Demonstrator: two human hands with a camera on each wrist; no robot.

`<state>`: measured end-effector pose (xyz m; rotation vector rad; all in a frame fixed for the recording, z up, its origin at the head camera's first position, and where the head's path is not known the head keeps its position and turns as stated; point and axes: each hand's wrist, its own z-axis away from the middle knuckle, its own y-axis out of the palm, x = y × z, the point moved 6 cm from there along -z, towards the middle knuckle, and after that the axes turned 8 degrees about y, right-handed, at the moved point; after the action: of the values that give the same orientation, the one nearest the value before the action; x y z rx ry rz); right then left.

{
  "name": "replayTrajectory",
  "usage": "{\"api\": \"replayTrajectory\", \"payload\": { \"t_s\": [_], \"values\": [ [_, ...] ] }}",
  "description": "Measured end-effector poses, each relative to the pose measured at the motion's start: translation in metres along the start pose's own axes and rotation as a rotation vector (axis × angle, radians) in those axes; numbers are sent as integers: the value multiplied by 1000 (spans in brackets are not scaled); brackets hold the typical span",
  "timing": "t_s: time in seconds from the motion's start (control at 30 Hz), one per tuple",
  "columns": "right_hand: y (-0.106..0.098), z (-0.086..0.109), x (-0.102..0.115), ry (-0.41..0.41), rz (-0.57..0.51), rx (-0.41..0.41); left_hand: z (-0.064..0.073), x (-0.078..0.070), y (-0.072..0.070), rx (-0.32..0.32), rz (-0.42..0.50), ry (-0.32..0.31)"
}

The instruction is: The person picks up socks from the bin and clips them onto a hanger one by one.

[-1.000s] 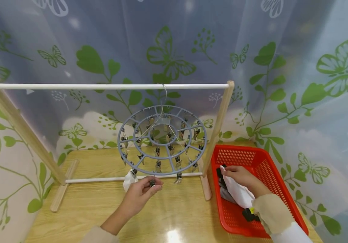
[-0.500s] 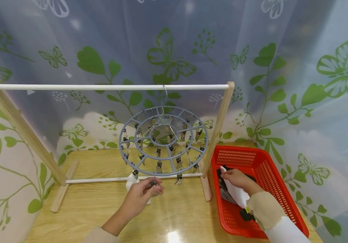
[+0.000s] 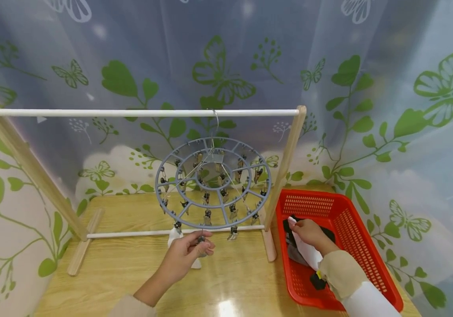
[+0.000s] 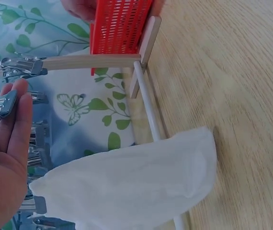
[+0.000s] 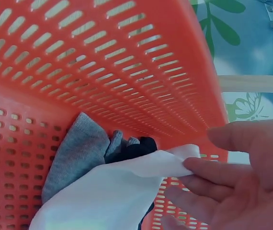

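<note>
My left hand (image 3: 180, 257) pinches a metal clip (image 4: 2, 105) on the front rim of a round grey clip hanger (image 3: 222, 227). Just left of it, a white sock (image 4: 136, 182) hangs from another clip, partly hidden by the hand in the head view. Inside the red basket (image 3: 309, 204), my right hand (image 3: 311, 233) is at the end of a second white sock (image 5: 103, 191). The index fingertip touches that end, while the thumb stands apart from it. Next to this sock lie a grey sock (image 5: 81, 148) and dark cloth (image 5: 139, 148).
A rack with a white top bar (image 3: 131, 113) and wooden legs (image 3: 286, 163) stands on the wooden table (image 3: 131, 273). Several clips dangle from the hanger. A dark item (image 3: 318, 281) with a yellow patch is under the right sleeve. A patterned curtain closes the back.
The hanging white sock has swung rightward, its lower end now showing right of my left hand. In the basket, the right hand and the white sock have shifted only slightly, the sock looking narrower.
</note>
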<state>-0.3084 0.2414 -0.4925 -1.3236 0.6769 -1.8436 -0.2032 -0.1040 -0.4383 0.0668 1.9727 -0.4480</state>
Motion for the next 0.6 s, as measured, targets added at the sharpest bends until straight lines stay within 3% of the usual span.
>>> {"api": "replayTrajectory", "payload": {
  "t_s": [0.2, 0.4, 0.6],
  "values": [
    [-9, 3, -1, -12, 39, -163, 0, 1, 1, -7, 18, -22],
    [-12, 7, -4, 14, 4, -203, 0, 0, 2, -11, 12, -25],
    [-8, 11, -1, -43, 14, -209, -1, 0, 1, -34, 0, -18]
  ]
}}
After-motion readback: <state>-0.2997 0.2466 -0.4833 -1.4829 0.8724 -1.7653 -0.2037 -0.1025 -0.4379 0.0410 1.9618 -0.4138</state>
